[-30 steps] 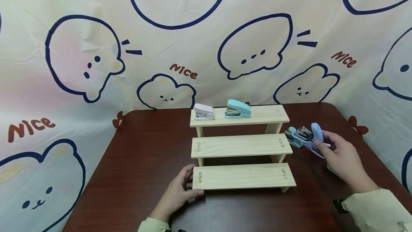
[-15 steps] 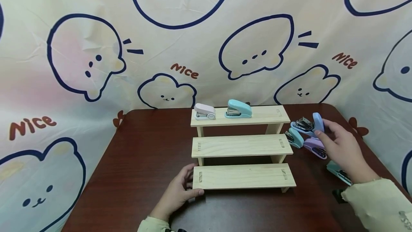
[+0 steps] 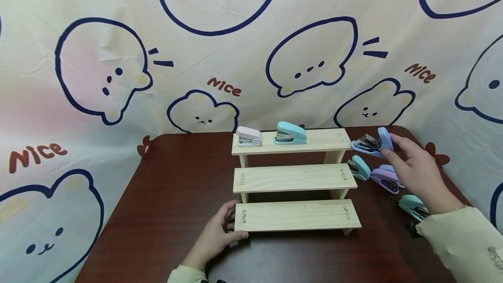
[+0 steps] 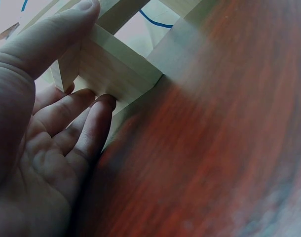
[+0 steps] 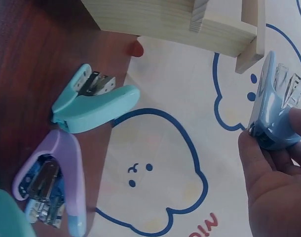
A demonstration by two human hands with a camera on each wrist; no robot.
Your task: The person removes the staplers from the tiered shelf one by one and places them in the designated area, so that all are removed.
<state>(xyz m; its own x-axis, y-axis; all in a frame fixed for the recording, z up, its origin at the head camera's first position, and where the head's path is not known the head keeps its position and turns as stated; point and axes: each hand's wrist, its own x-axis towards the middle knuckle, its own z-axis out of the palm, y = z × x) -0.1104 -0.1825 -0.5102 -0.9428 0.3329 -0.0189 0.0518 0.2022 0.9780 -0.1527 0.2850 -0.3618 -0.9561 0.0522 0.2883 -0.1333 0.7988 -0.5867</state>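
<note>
A three-step wooden shelf (image 3: 294,178) stands on the dark red table (image 3: 165,195). On its top step sit a white stapler (image 3: 249,136) and a teal stapler (image 3: 291,133). My right hand (image 3: 412,171) pinches a blue stapler (image 3: 372,143) (image 5: 275,111) in the air just right of the top step. My left hand (image 3: 218,235) (image 4: 47,143) holds the left end of the bottom step (image 4: 116,69), thumb on top and fingers at the end face.
A teal stapler (image 3: 359,167) (image 5: 94,101) and a purple stapler (image 3: 384,179) (image 5: 54,185) lie on the table right of the shelf. Another teal stapler (image 3: 412,205) lies by my right sleeve. A cartoon-print cloth (image 3: 196,56) hangs behind the table.
My right hand has lifted the blue stapler from the pile on the table up and back to the level of the top step. The left hand has stayed still.
</note>
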